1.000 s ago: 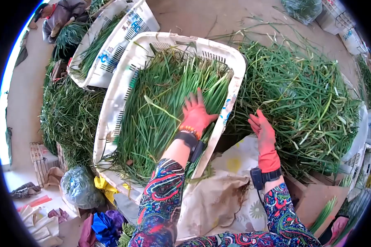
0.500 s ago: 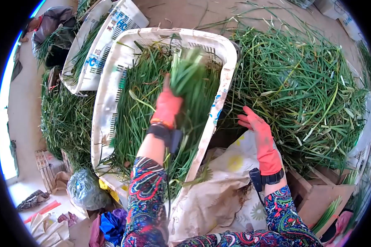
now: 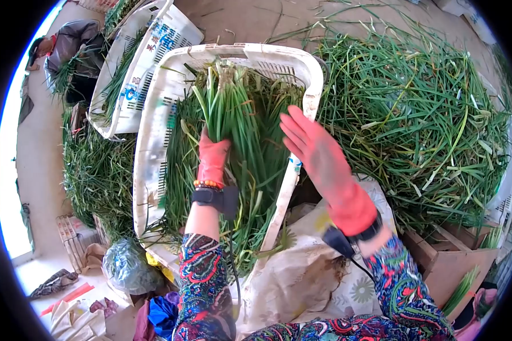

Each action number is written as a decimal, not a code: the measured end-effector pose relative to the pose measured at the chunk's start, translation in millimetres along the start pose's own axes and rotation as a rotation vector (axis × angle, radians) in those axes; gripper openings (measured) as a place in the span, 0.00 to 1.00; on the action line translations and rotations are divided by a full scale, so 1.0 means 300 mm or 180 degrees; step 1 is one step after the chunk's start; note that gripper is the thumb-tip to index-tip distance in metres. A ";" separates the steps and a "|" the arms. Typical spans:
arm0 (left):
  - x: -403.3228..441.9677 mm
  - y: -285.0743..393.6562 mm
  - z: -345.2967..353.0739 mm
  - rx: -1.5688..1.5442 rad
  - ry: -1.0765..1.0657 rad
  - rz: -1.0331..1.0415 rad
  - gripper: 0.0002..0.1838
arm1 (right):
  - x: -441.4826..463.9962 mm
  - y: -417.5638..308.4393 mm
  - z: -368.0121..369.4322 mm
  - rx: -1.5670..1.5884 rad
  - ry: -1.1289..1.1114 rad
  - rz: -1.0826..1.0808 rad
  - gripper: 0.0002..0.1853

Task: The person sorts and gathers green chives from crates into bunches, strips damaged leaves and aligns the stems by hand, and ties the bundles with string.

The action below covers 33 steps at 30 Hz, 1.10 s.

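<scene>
In a pinkish-red glove, my left hand [image 3: 213, 156] is closed around a bunch of chives [image 3: 233, 105], its pale stem ends pointing away from me. The bunch is over a white plastic basket [image 3: 149, 153], where more long green chives [image 3: 182, 176] lie. The wrapped fingers are partly hidden by the leaves. My right hand [image 3: 324, 162], gloved in the same colour, is held open above the basket's right rim, fingers stretched out and palm turned toward the bunch. It holds nothing.
Right of the basket rises a big heap of loose green leaves [image 3: 415, 125]. A second white basket [image 3: 133, 85] stands at upper left, with a bent-over person [image 3: 77, 48] beyond. Below right are a wooden box [image 3: 458, 270] and a patterned cloth [image 3: 301, 284].
The bunch in my left hand has shifted slightly left and its stem ends now show clearly. My right hand has moved left and up, from beside the heap to the basket's rim.
</scene>
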<state>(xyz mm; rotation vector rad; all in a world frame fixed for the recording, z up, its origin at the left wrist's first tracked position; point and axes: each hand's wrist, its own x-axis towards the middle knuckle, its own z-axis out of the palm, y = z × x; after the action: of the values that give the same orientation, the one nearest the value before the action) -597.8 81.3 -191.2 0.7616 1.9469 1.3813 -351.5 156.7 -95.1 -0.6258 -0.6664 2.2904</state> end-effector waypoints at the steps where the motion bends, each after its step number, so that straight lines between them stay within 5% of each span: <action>1: -0.020 0.012 0.013 -0.0167 0.0064 0.0093 0.32 | 0.105 0.037 0.017 0.0072 0.0395 0.0119 0.37; 3: -0.077 0.023 0.039 -0.0337 0.0174 0.0511 0.35 | 0.320 0.122 -0.008 0.0181 0.0884 0.0396 0.39; 6: -0.193 0.164 0.086 0.0800 0.0119 0.0676 0.40 | 0.426 0.120 0.022 0.0650 0.0757 0.0481 0.39; 8: -0.228 0.183 0.116 0.1091 -0.0045 0.1171 0.41 | 0.452 0.121 0.006 0.0762 0.0195 0.0326 0.33; 10: -0.256 0.230 0.113 0.1649 -0.0249 0.0583 0.45 | 0.400 0.078 0.048 0.1215 -0.0262 0.0670 0.29; 12: -0.281 0.271 0.104 0.2302 -0.0222 0.0963 0.49 | 0.352 0.049 0.047 0.1328 -0.1141 0.0586 0.31; 16: -0.346 0.361 0.093 0.1289 -0.0619 0.1490 0.63 | 0.219 0.052 0.088 0.1099 -0.1426 0.0576 0.35; 18: -0.364 0.368 0.096 0.0540 -0.0627 0.1310 0.62 | 0.147 0.071 0.180 0.2413 -0.1327 0.1099 0.33; 20: -0.422 0.334 0.034 -0.0053 -0.0786 0.0698 0.52 | 0.081 0.178 0.258 0.2158 -0.1070 0.0897 0.30; 21: -0.464 0.314 -0.019 -0.0056 -0.0940 0.0387 0.45 | 0.038 0.106 0.313 0.0625 -0.1831 0.0448 0.33; 25: -0.656 0.245 -0.193 0.0355 -0.1188 -0.0415 0.45 | -0.103 0.143 0.412 -0.2174 -0.2546 -0.1323 0.54; 26: -0.683 0.248 -0.203 0.0368 -0.1131 -0.0439 0.45 | -0.169 0.096 0.459 -0.2463 -0.2563 -0.1039 0.62; 28: -0.701 0.273 -0.184 0.0329 -0.0988 -0.0283 0.45 | -0.181 0.167 0.497 -0.1593 -0.2219 -0.1028 0.52; 29: -0.699 0.304 -0.162 0.0292 -0.0917 -0.0134 0.46 | -0.191 0.184 0.521 -0.0463 -0.2039 -0.0223 0.50; 33: -0.692 0.474 -0.068 0.0029 -0.0640 0.0679 0.47 | -0.216 0.151 0.471 -0.1587 -0.1473 -0.1217 0.40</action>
<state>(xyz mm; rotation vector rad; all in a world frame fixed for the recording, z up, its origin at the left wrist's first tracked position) -466.9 -46.6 -17.3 1.0950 1.7570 1.3600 -412.2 41.1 0.5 -0.1467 -1.4685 1.9151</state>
